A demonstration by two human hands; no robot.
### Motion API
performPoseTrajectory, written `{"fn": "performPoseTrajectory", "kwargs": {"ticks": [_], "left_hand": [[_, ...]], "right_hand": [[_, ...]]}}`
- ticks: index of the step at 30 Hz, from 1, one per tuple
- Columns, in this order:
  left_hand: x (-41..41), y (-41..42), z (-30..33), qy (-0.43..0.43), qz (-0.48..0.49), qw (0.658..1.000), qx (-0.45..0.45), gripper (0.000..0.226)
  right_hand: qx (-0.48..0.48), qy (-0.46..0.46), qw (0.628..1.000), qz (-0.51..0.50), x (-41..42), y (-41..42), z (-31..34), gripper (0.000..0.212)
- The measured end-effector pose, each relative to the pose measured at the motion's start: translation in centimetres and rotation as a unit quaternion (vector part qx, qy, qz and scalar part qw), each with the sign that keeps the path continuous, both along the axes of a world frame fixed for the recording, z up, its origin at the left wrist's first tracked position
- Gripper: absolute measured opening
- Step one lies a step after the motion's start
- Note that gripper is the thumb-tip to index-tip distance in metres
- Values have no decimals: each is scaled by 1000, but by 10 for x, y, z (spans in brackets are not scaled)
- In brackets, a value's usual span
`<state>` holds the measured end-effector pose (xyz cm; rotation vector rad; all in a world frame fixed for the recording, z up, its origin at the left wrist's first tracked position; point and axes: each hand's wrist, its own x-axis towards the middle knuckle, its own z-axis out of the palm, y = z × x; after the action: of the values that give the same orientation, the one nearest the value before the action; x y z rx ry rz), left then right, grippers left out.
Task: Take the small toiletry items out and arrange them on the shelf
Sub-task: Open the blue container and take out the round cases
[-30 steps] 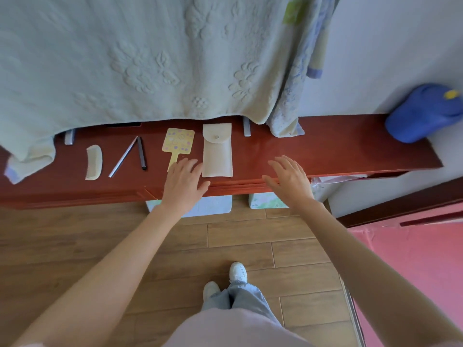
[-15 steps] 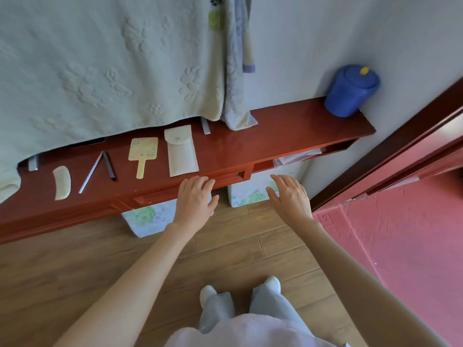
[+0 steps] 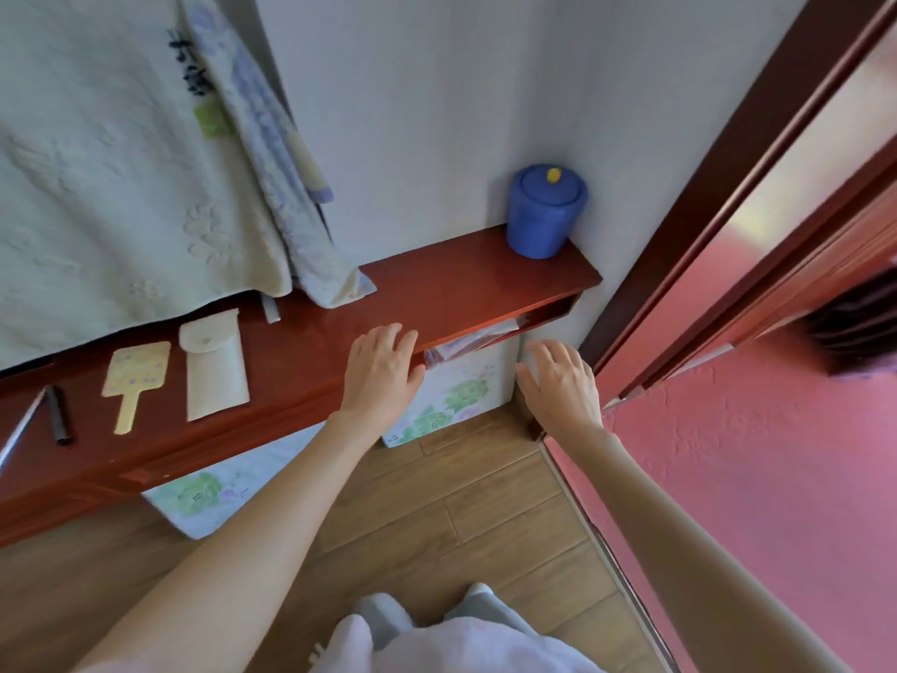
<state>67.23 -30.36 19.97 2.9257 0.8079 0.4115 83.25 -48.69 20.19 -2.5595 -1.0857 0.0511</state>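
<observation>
**Toiletry items laid out on red wooden shelf**

Red-brown wall shelf [image 3: 461, 284] above plank floor [image 3: 485, 517], beside a doorway with pink flooring. One cream snap pouch [image 3: 213, 364], long axis front to back, flap toward wall. One yellow paddle mirror [image 3: 133, 378] just left, handle toward shelf edge. Two slim sticks [image 3: 58, 412] farther left. One blue lidded jar [image 3: 543, 211] at right end. Two hanging towels [image 3: 121, 162]. Left hand [image 3: 381, 376] relaxed, fingers over shelf edge; right hand [image 3: 560, 386] spread, grasping nothing.
</observation>
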Motion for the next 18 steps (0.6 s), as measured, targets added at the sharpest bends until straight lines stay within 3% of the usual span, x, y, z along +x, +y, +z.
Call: {"fn": "performPoseTrajectory", "kwargs": {"ticks": [9,18], "left_hand": [[68,8,-15,-23,-18,1000,-5,40],[159,101,-10,-56,-72,996,-14,39]], "right_hand": [[-6,-11,999,-39,56,4,-4,34],[-2,-48,994,-94,126,90,7,38]]}}
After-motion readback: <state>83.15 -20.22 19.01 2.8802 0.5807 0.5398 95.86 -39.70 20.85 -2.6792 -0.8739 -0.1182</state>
